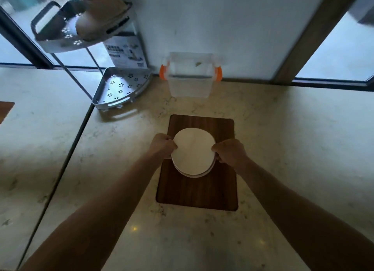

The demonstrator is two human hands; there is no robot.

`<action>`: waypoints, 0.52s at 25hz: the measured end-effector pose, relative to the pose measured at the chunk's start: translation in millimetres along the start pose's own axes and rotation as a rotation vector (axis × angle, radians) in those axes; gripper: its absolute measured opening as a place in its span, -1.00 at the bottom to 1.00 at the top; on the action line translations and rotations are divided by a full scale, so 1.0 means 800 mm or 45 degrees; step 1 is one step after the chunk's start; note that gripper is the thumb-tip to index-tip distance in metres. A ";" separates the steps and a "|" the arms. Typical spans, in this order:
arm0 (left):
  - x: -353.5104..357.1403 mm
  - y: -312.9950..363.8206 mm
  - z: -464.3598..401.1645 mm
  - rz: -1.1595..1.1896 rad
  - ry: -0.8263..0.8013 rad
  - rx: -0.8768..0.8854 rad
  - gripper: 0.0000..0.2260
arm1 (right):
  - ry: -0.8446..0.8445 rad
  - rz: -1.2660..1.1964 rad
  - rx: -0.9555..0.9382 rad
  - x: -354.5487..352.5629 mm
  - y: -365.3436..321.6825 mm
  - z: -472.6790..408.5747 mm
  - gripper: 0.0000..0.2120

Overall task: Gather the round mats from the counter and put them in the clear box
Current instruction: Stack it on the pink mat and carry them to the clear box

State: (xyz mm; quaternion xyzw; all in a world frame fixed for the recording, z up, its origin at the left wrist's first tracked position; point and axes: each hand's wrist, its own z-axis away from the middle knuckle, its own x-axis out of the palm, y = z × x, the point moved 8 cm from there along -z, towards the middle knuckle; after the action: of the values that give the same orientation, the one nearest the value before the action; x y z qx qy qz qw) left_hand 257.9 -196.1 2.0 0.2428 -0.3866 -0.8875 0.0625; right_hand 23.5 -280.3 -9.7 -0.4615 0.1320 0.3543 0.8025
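A small stack of round white mats [193,152] is held over a dark wooden board [199,189] in the middle of the counter. My left hand [164,145] pinches the stack's left edge and my right hand [229,152] pinches its right edge. The edges of lower mats show under the top one at the near side. The clear box [190,88] with orange side latches stands open against the back wall, straight beyond the board. Its inside looks empty apart from a small label on its far wall.
A two-tier metal corner rack [121,88] stands at the back left beside a printed carton [126,52]. Its upper shelf [81,21] carries round items. Windows flank the white wall. The marble counter [283,139] extends right; a seam runs down its left side.
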 end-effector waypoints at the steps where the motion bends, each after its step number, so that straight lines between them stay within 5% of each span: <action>1: 0.001 0.020 -0.012 0.002 -0.001 0.016 -0.84 | 0.021 -0.015 -0.022 -0.012 -0.013 -0.012 -0.85; 13: -0.048 0.258 -0.160 0.119 -0.069 0.254 -0.76 | 0.239 -0.176 -0.405 -0.121 -0.227 -0.168 -0.87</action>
State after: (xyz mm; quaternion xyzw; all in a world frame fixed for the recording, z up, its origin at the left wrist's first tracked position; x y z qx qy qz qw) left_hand 336.7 -411.8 89.8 0.2055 -0.4853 -0.8470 0.0689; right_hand 95.5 -494.4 87.1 -0.6215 0.1168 0.2702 0.7260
